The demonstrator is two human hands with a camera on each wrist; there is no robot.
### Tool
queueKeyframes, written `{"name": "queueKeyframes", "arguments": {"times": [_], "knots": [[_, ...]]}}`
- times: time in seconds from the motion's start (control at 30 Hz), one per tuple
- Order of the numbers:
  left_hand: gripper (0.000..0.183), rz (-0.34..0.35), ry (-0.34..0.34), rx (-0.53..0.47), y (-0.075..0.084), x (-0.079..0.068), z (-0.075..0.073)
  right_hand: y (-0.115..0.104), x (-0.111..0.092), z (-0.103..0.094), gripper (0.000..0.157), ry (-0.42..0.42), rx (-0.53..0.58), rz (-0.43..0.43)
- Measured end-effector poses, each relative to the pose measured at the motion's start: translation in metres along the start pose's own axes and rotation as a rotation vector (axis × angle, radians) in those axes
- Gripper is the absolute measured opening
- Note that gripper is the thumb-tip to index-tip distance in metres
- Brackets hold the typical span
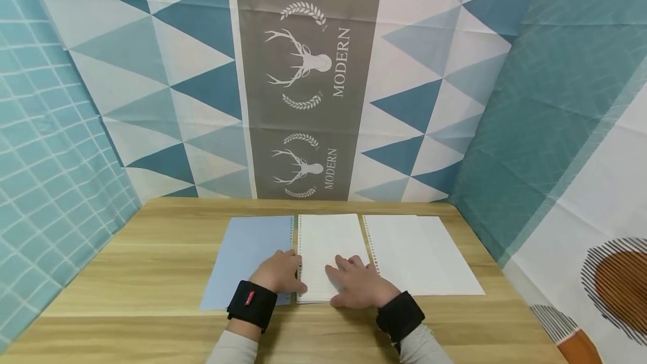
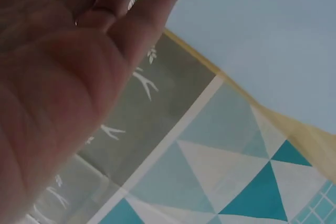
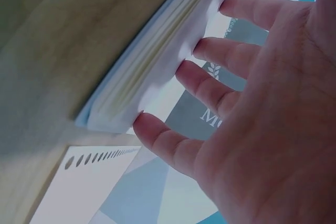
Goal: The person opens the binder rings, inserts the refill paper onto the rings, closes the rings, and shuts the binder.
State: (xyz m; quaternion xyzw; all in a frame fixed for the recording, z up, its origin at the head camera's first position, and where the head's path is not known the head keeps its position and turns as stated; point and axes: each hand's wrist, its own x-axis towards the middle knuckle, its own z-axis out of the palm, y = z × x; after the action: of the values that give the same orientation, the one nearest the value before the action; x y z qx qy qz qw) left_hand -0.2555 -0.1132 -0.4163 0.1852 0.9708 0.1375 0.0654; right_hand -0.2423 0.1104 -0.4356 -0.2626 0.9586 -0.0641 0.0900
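Observation:
A stack of white lined loose-leaf paper (image 1: 328, 240), with punched holes down its left side, lies between both hands. My right hand (image 1: 360, 283) has its fingers spread, with fingertips pressing along the stack's right edge; in the right wrist view the page edges (image 3: 157, 51) show as a thick pile with a blue sheet at the bottom. My left hand (image 1: 278, 271) rests at the holed left edge, its thumb near the lower left corner and its fingers loosely bent. Under that hand and to its left lies a light blue cover (image 1: 247, 249), punched along its right side.
Right of the stack lie white punched sheets (image 1: 424, 257), partly overlapping, with holes on their left edge. Everything lies on a wooden table (image 1: 126, 274). Patterned cloth (image 1: 298, 72) hangs behind and at both sides. Each wrist wears a black band (image 1: 253, 303).

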Motion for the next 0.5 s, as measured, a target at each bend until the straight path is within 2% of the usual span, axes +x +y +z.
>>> {"name": "queueKeyframes", "arguments": {"times": [0.1,0.23,0.5], "knots": [[0.045,-0.008,-0.035,-0.034,0.0039,-0.0011,-0.0026,0.0016,-0.0012,0.0002,0.070,0.007,-0.029,-0.001],[0.043,-0.052,-0.067,-0.066,0.0059,-0.0023,-0.0066,0.0001,-0.0007,-0.0004,0.068,0.026,-0.064,-0.026],[0.043,-0.088,-0.083,-0.103,0.0075,-0.0036,-0.0063,-0.0037,0.0001,-0.0009,0.068,0.016,-0.050,-0.002]]}}
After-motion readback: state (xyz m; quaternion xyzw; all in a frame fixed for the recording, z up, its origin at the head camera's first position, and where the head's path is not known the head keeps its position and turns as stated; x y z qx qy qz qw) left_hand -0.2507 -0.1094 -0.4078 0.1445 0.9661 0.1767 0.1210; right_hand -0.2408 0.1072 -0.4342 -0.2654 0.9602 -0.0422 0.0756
